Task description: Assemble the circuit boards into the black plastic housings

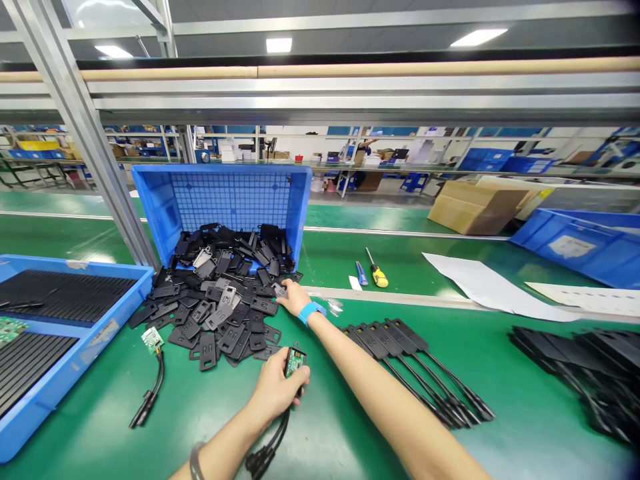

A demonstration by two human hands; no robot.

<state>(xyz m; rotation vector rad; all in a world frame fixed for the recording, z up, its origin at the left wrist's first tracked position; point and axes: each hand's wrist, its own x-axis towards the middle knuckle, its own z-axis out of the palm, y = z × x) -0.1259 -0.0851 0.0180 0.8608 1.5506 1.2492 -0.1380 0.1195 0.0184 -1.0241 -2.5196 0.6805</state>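
My left hand (277, 385) is closed around a small green circuit board (295, 360) whose black cable (267, 447) trails toward me over the green mat. My right hand (294, 297), with a blue wristband, reaches forward into a heap of black plastic housings (220, 307) spilling out of a tipped blue crate (225, 197); its fingers rest on a piece at the heap's right edge, and whether they grip it I cannot tell. Another green circuit board with a black cable (151, 340) lies on the mat to the left of the heap.
A row of finished black cabled units (415, 363) lies right of my arm. A blue tray of flat black parts (55, 320) sits at left, more black parts (585, 373) at far right. A yellow-handled screwdriver (376, 270), blue cutter, white sheets, cardboard box and another blue crate lie beyond.
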